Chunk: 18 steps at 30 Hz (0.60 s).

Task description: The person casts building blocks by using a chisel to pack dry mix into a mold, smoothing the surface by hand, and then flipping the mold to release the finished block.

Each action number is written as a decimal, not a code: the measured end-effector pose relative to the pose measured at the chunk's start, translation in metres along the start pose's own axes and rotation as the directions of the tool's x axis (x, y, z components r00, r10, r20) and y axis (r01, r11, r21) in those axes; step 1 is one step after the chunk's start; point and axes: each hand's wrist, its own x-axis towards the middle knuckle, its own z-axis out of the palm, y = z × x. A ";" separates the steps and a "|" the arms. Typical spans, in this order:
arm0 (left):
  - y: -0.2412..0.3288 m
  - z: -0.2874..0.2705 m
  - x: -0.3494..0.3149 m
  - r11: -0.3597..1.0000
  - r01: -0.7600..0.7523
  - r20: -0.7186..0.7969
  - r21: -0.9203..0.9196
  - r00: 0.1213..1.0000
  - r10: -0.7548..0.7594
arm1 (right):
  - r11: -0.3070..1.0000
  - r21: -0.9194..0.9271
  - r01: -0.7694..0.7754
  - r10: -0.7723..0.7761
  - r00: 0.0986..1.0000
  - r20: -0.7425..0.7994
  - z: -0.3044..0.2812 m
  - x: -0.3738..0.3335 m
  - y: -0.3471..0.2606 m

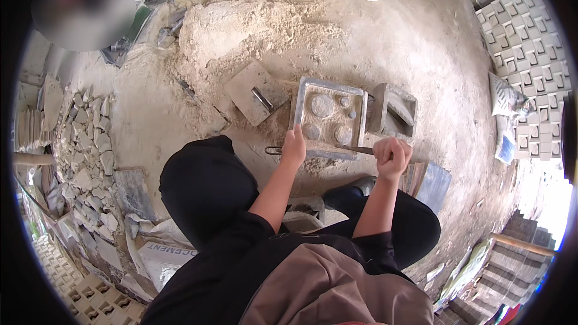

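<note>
A thin metal tool was gripped in the closed right hand, its tip laid on the near rim of a square grey mould on the ground. That rim was pressed by the left hand, fingers together. Beyond were seen a flat block and a sand heap.

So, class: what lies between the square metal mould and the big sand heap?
In the head view, a flat square slab with a dark handle lies between the mould and the heap.

Soft daylight, blown-out glare at lower right, strong fisheye bending and dark vignette at edges.
</note>
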 end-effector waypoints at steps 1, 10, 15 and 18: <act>-0.002 0.000 -0.002 1.000 -0.011 -0.029 0.023 1.000 0.012 | 0.999 -0.033 0.032 -0.032 0.999 0.026 0.001 0.001 0.002; 0.000 0.000 -0.005 0.999 -0.018 -0.026 0.044 0.999 0.019 | 0.989 -0.108 0.102 -0.104 0.994 -0.018 0.001 -0.005 0.001; 0.007 -0.003 -0.004 0.997 0.039 0.026 -0.074 0.999 -0.037 | 0.997 -0.066 0.030 -0.034 0.998 -0.060 -0.011 -0.001 0.005; 0.004 -0.003 -0.002 0.997 -0.047 -0.009 -0.065 0.999 0.047 | 0.989 -0.076 0.129 -0.129 0.992 -0.001 -0.005 0.001 -0.011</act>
